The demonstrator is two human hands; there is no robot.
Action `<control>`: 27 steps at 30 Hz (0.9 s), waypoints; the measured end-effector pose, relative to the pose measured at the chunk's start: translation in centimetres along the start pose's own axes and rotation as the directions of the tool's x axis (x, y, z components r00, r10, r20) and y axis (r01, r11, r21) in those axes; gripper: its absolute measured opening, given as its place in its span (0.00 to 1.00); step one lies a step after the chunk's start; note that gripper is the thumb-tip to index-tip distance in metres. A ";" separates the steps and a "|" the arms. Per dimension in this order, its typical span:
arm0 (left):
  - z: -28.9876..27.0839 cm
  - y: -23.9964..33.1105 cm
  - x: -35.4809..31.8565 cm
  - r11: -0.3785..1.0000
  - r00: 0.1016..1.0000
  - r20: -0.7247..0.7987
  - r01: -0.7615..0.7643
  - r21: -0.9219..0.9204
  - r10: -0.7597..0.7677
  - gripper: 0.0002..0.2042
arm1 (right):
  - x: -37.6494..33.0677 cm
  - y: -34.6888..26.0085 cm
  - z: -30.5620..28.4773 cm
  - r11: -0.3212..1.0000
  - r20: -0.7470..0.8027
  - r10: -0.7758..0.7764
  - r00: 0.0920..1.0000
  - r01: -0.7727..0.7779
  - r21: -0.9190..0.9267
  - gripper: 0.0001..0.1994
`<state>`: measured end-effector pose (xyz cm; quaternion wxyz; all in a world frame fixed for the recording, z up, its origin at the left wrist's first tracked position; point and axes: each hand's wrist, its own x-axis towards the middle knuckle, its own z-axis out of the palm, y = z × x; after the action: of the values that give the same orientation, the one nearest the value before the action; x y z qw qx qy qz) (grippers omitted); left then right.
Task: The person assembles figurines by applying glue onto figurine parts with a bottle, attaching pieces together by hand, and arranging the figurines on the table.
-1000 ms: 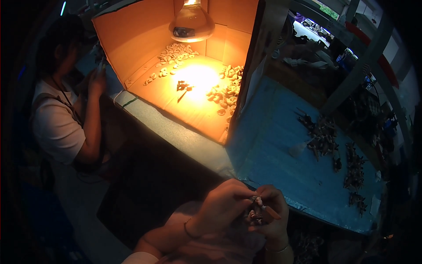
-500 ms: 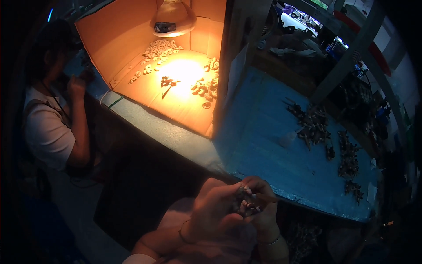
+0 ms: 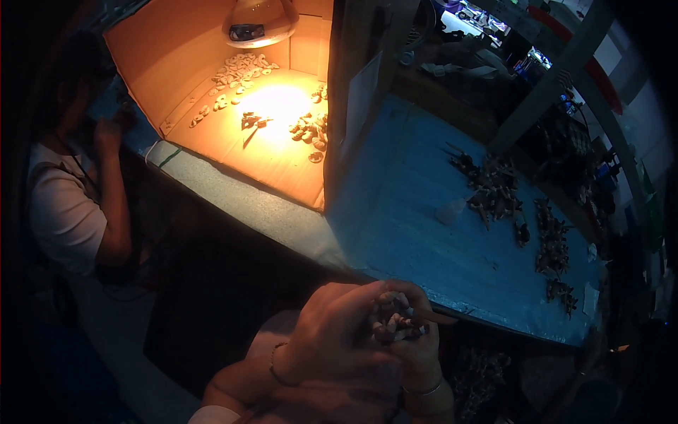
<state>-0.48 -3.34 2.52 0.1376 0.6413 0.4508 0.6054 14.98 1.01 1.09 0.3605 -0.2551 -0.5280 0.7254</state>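
Observation:
My left hand point(image 3: 332, 326) and my right hand point(image 3: 421, 346) are together in front of my body, near the edge of the blue-covered table. Between their closed fingers is a small lumpy figure point(image 3: 397, 318) in brown, cream and reddish tones. It looks made of several rounded parts, but its exact kind is too dim to name. My left fingers curl around its near side and top. My right hand cups it from the other side, with part of the piece hidden in the palm.
A heat lamp point(image 3: 260, 25) glows inside an open cardboard box point(image 3: 152, 78), over small curved pale pieces point(image 3: 240, 68) and a small dark piece point(image 3: 252, 121). Dark figures point(image 3: 494, 187) lie in clusters on the blue table point(image 3: 417, 191). A person point(image 3: 70, 205) is at the left.
My hands have turned the figure so more of its rounded parts show. The view has shifted slightly, moving the box and table left and up.

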 end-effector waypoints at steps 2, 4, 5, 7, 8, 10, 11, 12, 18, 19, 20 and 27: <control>-0.1 -0.2 0.0 1.000 1.000 0.005 -0.005 0.006 0.005 0.33 | -0.1 0.3 -0.3 0.998 0.025 -0.054 0.998 0.053 0.042 0.37; -0.2 -0.3 0.1 1.000 1.000 0.009 -0.008 0.013 0.008 0.33 | -0.2 0.0 0.0 0.995 0.005 -0.042 0.999 0.041 0.087 0.36; -0.3 -0.3 0.3 1.000 1.000 0.018 0.002 -0.012 -0.002 0.32 | -0.1 -0.2 0.2 0.991 -0.012 -0.029 1.000 0.031 0.134 0.36; -0.5 -0.3 0.3 0.999 0.999 0.029 0.015 -0.037 -0.014 0.31 | 0.0 -0.3 0.9 0.972 -0.041 -0.026 0.999 0.035 0.231 0.33; -0.5 -0.3 0.3 0.998 0.998 0.055 0.039 -0.048 -0.036 0.31 | 0.1 -0.3 1.0 0.944 -0.069 -0.023 0.997 0.044 0.326 0.31; -0.6 -0.3 0.4 0.996 0.995 0.085 0.065 -0.060 -0.060 0.30 | 0.0 0.0 0.8 0.945 -0.073 -0.024 0.997 0.046 0.324 0.32; -0.7 -0.2 0.5 0.994 0.992 0.103 0.080 -0.075 -0.072 0.30 | -0.1 0.1 0.7 0.946 -0.076 -0.028 0.997 0.051 0.322 0.33; -0.7 -0.2 0.6 0.991 0.989 0.122 0.095 -0.090 -0.084 0.30 | -0.3 0.3 0.2 0.945 -0.080 -0.027 0.996 0.051 0.322 0.33; -0.3 -1.3 0.6 0.992 0.995 0.080 0.074 -0.105 -0.066 0.31 | -1.0 -0.4 0.2 0.968 -0.167 -0.189 0.968 0.155 -0.197 0.27; -0.4 -1.2 0.8 0.991 0.994 0.084 0.073 -0.108 -0.064 0.31 | -1.1 -0.5 0.5 0.952 -0.155 -0.277 0.948 0.249 -0.176 0.24; -0.7 -1.1 1.0 0.998 0.993 0.115 0.017 -0.061 -0.010 0.32 | -1.2 -0.6 0.7 0.927 -0.144 -0.362 0.921 0.341 -0.154 0.22; -0.6 -0.9 0.7 0.996 0.988 0.127 -0.091 0.020 0.087 0.28 | -0.9 -2.1 -0.1 0.306 0.271 -0.646 0.714 0.566 -0.765 0.20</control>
<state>-1.51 -2.49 2.47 0.1303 0.6995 0.4200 0.5633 16.14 0.71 3.09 0.4705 -0.2028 -0.8354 0.1990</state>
